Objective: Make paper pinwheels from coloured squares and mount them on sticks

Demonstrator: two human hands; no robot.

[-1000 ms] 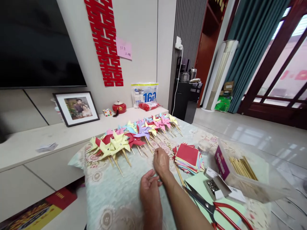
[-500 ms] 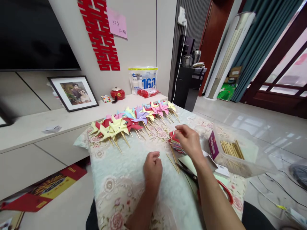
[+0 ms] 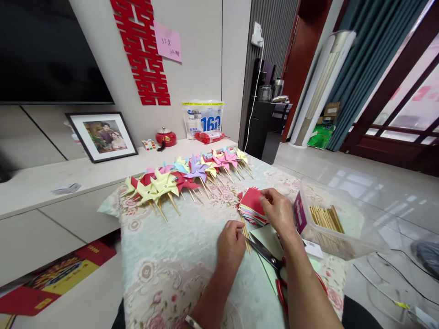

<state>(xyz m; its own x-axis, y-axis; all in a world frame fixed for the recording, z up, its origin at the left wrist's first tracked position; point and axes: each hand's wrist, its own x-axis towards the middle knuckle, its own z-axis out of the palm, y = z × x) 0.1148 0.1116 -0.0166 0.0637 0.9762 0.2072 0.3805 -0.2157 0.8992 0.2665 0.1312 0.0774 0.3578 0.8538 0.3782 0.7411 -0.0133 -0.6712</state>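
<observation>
My right hand is at the right edge of a stack of coloured paper squares, its thumb and fingers closed on the edge of the red square on top. Beside the wooden sticks on the tablecloth is my left hand, fingers curled together; what they hold, if anything, is hidden. Scissors with red handles lie partly under my right forearm, over pale green paper. Several finished paper pinwheels on sticks lie in a row along the far side of the table.
A clear plastic box of wooden sticks stands at the table's right side. Behind the table, a white cabinet bears a framed photo, a red pot and a plastic pack. Cables lie on the floor.
My right hand has lowered onto the right side of the paper stack, uncovering its red top. My left hand has moved right, toward the sticks. The view has shifted slightly.
</observation>
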